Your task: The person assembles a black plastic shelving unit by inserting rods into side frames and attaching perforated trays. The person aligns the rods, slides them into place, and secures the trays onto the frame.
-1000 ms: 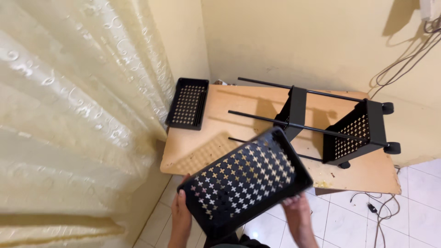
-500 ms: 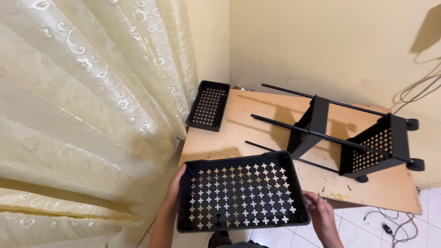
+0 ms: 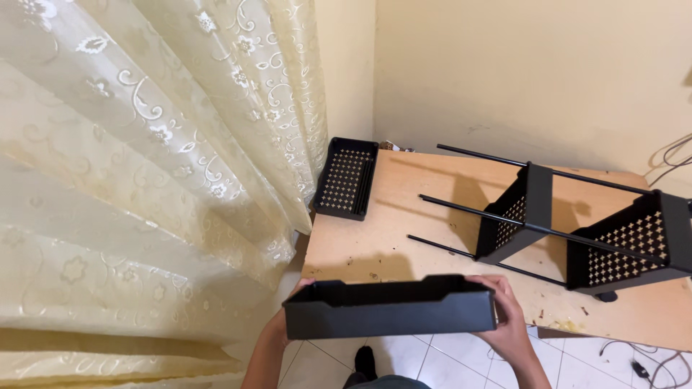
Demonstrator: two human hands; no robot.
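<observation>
Black tray, rack, curtain

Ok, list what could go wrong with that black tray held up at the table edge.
1. The black tray is gripped only at its ends by the left hand and right hand, out past the wooden board and above the tiled floor; a slip would likely drop it there.
2. The rack frame lies on its side with thin rods pointing toward the tray; pushing forward could knock them.
</observation>
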